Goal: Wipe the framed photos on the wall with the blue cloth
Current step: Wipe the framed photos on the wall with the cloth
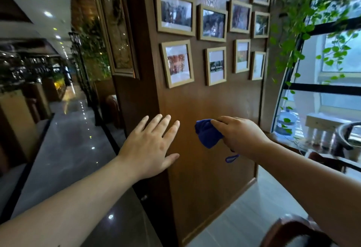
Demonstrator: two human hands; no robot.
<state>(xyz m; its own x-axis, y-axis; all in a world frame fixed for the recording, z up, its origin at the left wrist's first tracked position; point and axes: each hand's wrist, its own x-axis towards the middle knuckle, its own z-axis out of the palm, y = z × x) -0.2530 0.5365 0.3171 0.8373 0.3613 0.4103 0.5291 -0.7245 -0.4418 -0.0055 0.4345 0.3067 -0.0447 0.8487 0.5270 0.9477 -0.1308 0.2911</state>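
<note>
Several framed photos in pale wooden frames hang on a brown wooden wall panel (211, 102); the lowest row holds a square frame at the left (177, 63) and another beside it (216, 66). My right hand (241, 134) is shut on a bunched blue cloth (208, 132), held against the bare panel below the frames, with a blue loop (231, 158) dangling under the wrist. My left hand (151, 145) is flat and open, fingers spread, resting on the panel's left edge, level with the cloth.
A large gilt-framed picture (117, 30) hangs on the side face at the left, above a glossy dark floor (74, 149). A window (332, 82) with trailing green vines (297, 32) is at the right. A dark wooden chair back (293, 231) sits at the bottom right.
</note>
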